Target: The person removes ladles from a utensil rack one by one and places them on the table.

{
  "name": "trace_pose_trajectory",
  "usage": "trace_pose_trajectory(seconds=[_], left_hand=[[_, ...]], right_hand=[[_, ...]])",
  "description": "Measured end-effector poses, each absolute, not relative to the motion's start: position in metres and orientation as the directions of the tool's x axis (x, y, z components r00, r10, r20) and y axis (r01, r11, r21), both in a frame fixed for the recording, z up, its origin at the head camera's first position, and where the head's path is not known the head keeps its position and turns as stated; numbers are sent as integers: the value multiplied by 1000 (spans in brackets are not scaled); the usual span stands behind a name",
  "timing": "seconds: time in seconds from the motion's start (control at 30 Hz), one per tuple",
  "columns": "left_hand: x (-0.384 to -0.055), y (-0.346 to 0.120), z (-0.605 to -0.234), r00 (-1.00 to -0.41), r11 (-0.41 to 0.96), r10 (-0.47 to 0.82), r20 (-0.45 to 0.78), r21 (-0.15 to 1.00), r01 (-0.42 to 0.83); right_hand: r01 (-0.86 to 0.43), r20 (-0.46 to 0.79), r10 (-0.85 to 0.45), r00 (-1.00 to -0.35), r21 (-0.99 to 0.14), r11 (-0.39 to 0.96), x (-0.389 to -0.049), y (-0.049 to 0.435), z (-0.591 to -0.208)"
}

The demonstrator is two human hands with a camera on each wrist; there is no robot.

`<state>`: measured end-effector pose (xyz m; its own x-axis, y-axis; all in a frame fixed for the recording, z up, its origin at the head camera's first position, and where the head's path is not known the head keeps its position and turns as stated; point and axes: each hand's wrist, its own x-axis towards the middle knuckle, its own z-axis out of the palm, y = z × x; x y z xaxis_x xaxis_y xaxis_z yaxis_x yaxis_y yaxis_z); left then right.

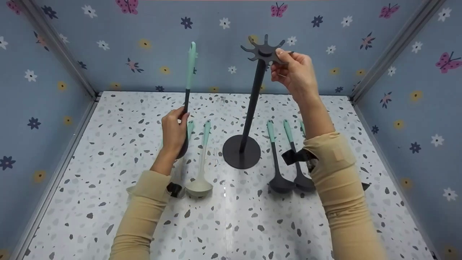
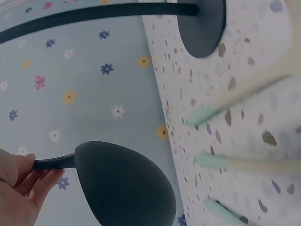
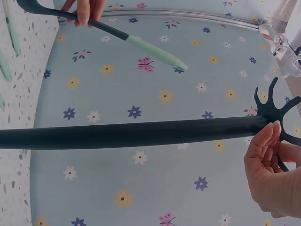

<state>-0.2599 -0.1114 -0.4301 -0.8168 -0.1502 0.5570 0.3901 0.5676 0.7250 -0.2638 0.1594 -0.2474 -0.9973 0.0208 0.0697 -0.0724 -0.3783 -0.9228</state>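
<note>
My left hand (image 1: 175, 130) pinches the dark shaft of a ladle (image 1: 191, 68) just above its bowl. The ladle stands upright, its mint handle pointing up and its dark bowl (image 2: 127, 183) hanging down, partly hidden by the hand in the head view. To its right rises a black utensil stand (image 1: 253, 94) with a round base (image 1: 242, 159) on the table and a ring of curved hooks on top. With thumb and fingers, my right hand (image 1: 297, 74) grips one side of that hooked top (image 3: 270, 106). The ladle is apart from the stand.
Left of the base lies a cream ladle (image 1: 199, 186) with a mint handle, beside other utensils partly covered by my left arm. On the right lie two dark ladles (image 1: 281, 184) (image 1: 304, 182) and another utensil behind my right sleeve. Patterned walls (image 1: 223, 43) enclose the speckled table (image 1: 234, 216).
</note>
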Motion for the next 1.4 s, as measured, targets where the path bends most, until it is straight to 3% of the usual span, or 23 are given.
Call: trace_pose_trajectory(seconds=[0.53,0.97,1.4], left_hand=[[-263,-179,-446,-920,706,-242,308,706,51],[-255,-220,-474,-932,779,-298,205,617,-113],[-246,-247,-497,-944,793,-331,-7,539,-282]], right_hand=[[-86,77,39,-996,-926,-368,-264,160,-248],[-77,71,31,-997,-927,-367,-264,159,-248],[-72,58,50,-997,-936,-345,-264,159,-248]])
